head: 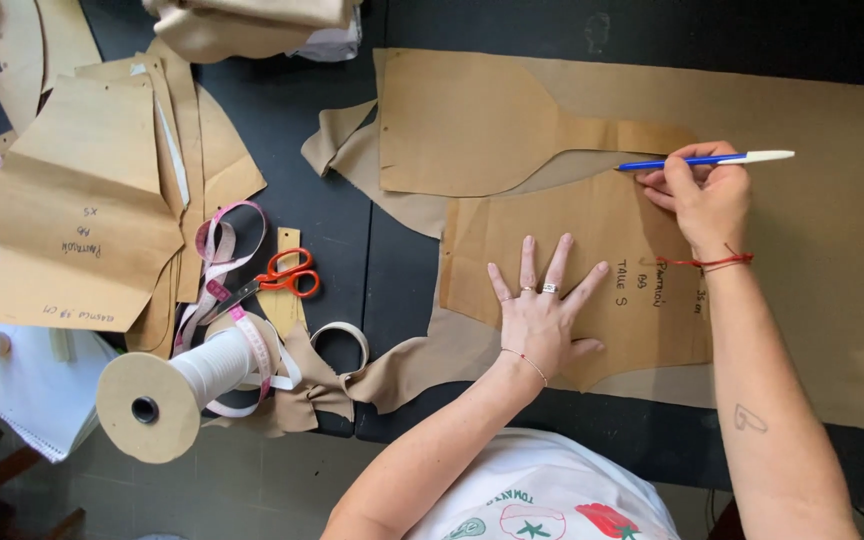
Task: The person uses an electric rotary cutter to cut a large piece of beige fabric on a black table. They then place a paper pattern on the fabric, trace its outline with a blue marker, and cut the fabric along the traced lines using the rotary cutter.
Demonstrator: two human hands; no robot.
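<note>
You have two brown paper pattern pieces laid on the tan fabric [832,250] in front of you: a lower pattern piece [592,250] under your palm and an upper pattern piece [472,125] with a narrow tongue running right, just above it. Both sit on the dark bench [352,200].

Your left hand [542,310] lies flat on the lower pattern piece, all five fingers spread wide, the grip fully released and holding nothing, only pressing down on the paper. Two rings show on its fingers and a thin bracelet at the wrist.

Your right hand [702,195] has its grip closed around one blue pen [702,160] with a white end, held nearly level, its tip pointing left at the top right corner of the lower pattern piece. Whether the tip touches paper or fabric I cannot quite tell. A red cord circles that wrist.

To the left, well apart from your hands, one pair of orange-handled scissors [277,278] lies on the bench beside one pink measuring tape [222,250]. One spool of white cord [172,390] rests near the bench edge, touching a scrap of tan fabric. A stack of further paper patterns [92,210] lies at far left; its pieces overlap too much to count.
</note>
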